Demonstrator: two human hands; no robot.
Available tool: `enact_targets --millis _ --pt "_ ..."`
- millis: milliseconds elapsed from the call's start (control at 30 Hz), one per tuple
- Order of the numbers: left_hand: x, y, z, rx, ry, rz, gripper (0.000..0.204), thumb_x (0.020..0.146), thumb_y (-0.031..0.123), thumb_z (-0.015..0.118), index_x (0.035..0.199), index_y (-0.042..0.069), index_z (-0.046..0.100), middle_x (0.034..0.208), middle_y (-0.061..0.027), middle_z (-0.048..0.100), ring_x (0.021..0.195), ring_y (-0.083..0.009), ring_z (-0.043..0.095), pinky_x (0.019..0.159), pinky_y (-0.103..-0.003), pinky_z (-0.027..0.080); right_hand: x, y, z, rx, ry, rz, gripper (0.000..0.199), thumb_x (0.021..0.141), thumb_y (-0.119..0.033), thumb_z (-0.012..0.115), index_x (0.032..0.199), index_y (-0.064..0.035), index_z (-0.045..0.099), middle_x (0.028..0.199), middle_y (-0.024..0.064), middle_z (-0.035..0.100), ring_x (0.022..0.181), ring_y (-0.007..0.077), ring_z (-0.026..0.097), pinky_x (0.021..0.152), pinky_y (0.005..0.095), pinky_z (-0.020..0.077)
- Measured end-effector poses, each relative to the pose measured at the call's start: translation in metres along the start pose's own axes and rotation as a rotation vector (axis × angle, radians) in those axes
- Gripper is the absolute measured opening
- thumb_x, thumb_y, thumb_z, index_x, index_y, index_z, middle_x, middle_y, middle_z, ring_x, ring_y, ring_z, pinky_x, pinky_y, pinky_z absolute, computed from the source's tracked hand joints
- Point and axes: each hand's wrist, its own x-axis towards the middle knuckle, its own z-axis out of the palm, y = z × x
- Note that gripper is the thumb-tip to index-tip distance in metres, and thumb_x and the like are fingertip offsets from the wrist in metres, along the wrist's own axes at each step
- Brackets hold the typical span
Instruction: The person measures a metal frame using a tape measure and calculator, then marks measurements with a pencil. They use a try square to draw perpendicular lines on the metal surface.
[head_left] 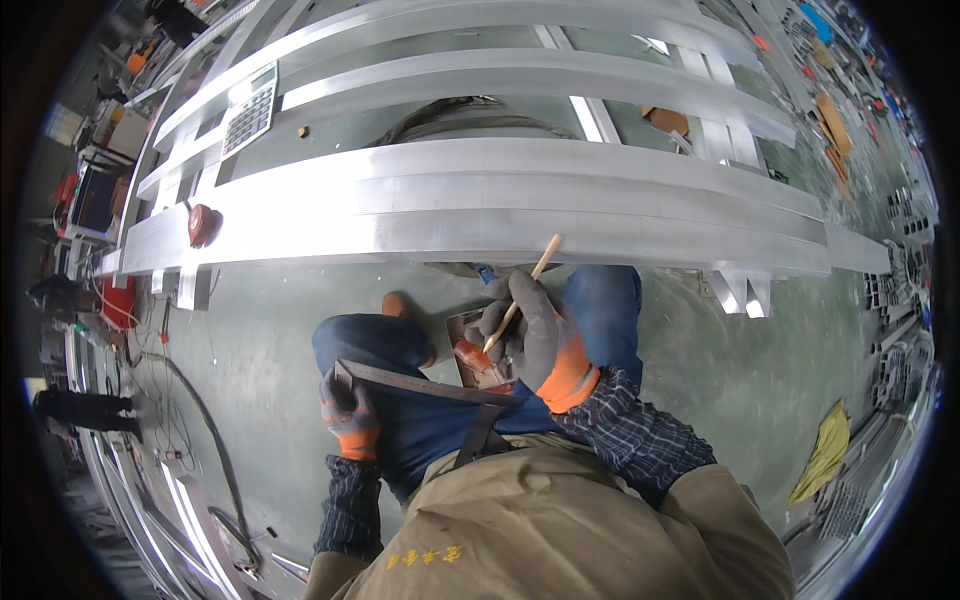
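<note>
My left hand, in a grey and orange glove, is closed around one end of a metal square. Its marked blade lies across my lap, and a dark arm of it angles down near my waist. Between the fingers of my gloved right hand is a slim, light wooden pencil, held slanting in front of my right knee. Beneath that hand, an open box with reddish contents sits on the floor between my legs, partly hidden. Long silvery metal profiles run side by side just beyond my knees.
On the profiles at left rest a dark red round tape measure and a calculator. Cables cross the floor at left, where a person in dark trousers stands. A yellow cloth or bag lies right, near stacked metal lengths.
</note>
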Motion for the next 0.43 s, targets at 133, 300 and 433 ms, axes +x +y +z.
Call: enact_targets --millis 133,300,433 --pt "0.003 0.01 0.0 0.084 -0.034 0.021 0.033 0.099 0.0 0.06 0.132 -0.002 0.055 0.122 -0.0171 0.064 0.113 -0.0273 0.064 0.099 -0.035 0.05 -0.014 -0.013 -0.013 -0.146 -0.052 -0.115 0.041 0.109 -0.04 0.051 0.109 -0.0006 0.06 0.079 0.0104 0.071 0.059 0.0155 0.064 0.054 0.0279 0.0518" --pt "0.005 0.017 0.002 0.108 -0.043 0.029 0.034 0.1 0.004 0.062 0.133 -0.002 0.056 0.12 -0.0182 0.066 0.114 -0.0303 0.064 0.101 -0.036 0.049 -0.019 -0.024 -0.024 -0.002 0.07 -0.114 0.041 0.108 -0.041 0.054 0.108 -0.0007 0.06 0.078 0.0105 0.071 0.061 0.0159 0.066 0.053 0.0282 0.0526" --pt "0.005 -0.016 0.005 0.058 -0.027 0.059 0.037 0.098 0.009 0.066 0.133 0.0 0.06 0.122 -0.0208 0.065 0.115 -0.0353 0.064 0.102 -0.042 0.049 -0.027 -0.033 -0.043 -0.165 0.018 -0.213 0.044 0.105 -0.044 0.059 0.111 -0.0003 0.06 0.079 0.0115 0.071 0.065 0.0217 0.069 0.06 0.0304 0.056"
